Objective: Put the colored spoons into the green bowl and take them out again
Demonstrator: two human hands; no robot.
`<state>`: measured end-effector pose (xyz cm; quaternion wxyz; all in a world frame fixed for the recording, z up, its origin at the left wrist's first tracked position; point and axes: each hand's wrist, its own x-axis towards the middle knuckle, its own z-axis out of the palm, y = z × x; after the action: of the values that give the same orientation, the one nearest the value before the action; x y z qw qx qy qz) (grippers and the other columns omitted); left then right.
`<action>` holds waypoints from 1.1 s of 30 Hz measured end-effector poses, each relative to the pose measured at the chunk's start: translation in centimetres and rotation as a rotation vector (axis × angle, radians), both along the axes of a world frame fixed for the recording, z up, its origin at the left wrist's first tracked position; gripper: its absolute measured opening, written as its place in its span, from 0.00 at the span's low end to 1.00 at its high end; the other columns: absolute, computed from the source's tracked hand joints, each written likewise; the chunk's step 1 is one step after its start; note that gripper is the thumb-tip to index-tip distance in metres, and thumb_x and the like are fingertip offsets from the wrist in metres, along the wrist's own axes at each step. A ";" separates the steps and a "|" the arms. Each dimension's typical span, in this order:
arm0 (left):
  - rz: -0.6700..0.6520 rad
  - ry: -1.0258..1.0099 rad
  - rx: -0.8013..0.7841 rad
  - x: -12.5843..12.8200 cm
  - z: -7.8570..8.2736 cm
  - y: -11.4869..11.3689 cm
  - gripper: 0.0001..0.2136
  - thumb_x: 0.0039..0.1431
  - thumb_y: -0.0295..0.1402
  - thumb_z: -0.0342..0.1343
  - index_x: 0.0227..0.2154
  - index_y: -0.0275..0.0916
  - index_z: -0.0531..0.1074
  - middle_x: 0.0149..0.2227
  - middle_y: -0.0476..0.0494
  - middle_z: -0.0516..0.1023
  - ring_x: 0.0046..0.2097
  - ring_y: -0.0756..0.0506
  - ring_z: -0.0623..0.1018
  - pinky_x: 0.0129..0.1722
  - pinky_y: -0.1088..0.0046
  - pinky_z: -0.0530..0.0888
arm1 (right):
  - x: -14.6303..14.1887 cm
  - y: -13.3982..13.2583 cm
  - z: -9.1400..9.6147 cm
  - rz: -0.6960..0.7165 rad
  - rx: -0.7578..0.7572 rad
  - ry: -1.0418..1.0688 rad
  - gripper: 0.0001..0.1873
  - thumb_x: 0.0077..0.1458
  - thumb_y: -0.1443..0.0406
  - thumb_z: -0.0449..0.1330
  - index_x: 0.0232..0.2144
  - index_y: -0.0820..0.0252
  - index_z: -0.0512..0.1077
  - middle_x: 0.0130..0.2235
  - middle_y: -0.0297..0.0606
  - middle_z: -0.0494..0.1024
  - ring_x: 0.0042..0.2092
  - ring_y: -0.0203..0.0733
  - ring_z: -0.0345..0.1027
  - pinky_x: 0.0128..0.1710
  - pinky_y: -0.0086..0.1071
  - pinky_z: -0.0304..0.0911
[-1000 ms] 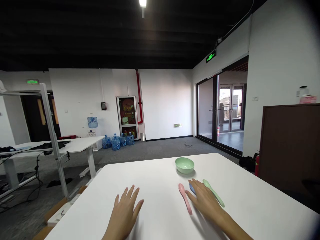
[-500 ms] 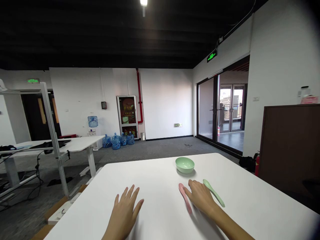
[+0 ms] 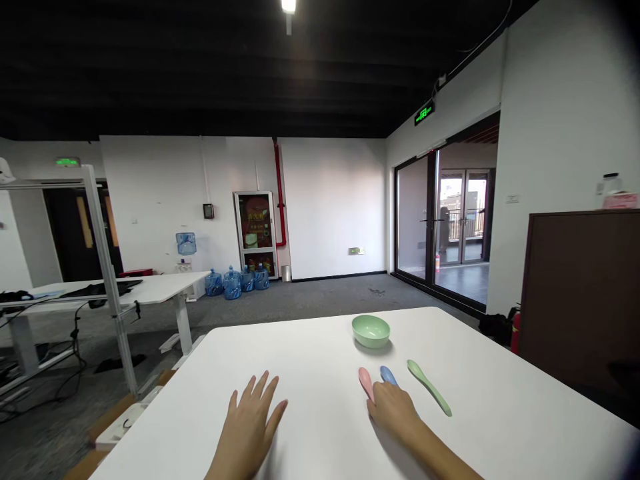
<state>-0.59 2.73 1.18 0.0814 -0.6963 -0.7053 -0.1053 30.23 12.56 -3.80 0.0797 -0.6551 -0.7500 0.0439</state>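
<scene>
Right hand (image 3: 395, 408): drawn back over the spoon handles – cannot tell if it grips them.
Blue spoon (image 3: 388, 375): bowl end now uncovered, just beside the pink spoon (image 3: 365, 381).
Left hand (image 3: 247, 417): open, empty, on the white table (image 3: 310, 360).
Nearby: green spoon (image 3: 429, 388), green bowl (image 3: 371, 331).

Single head-worn camera, facing forward and down over near white table (image 3: 480, 407).

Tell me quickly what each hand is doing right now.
Left hand: open, on the white table, holding nothing.
Right hand: over the pink spoon and blue spoon; cannot tell if gripping.
</scene>
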 end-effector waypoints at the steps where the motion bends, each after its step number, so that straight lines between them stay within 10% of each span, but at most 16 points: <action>1: 0.002 0.002 -0.001 0.0 0.0 0.0 0.27 0.72 0.47 0.41 0.68 0.45 0.65 0.72 0.41 0.64 0.73 0.32 0.61 0.69 0.41 0.63 | 0.0 0.0 -0.1 -0.006 -0.002 0.005 0.16 0.60 0.71 0.50 0.36 0.60 0.79 0.39 0.49 0.84 0.41 0.53 0.79 0.35 0.36 0.60; 18: -0.001 -0.031 0.025 -0.4 -0.9 0.5 0.26 0.71 0.47 0.42 0.67 0.46 0.67 0.72 0.40 0.65 0.73 0.32 0.62 0.69 0.40 0.63 | 3.7 7.7 8.4 -0.145 0.214 0.027 0.25 0.72 0.55 0.46 0.39 0.61 0.79 0.43 0.51 0.83 0.44 0.52 0.78 0.38 0.36 0.59; 33: -0.005 -0.045 0.016 -0.5 -1.1 0.8 0.27 0.71 0.48 0.42 0.67 0.46 0.66 0.72 0.40 0.65 0.73 0.32 0.63 0.69 0.39 0.63 | 3.3 15.1 6.4 -0.253 0.052 0.083 0.24 0.64 0.55 0.60 0.52 0.69 0.78 0.54 0.59 0.81 0.55 0.56 0.77 0.45 0.38 0.66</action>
<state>-1.13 3.51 0.06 0.0707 -0.6949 -0.7043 -0.1267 33.56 27.62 2.59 0.1325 -0.7399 -0.6582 0.0412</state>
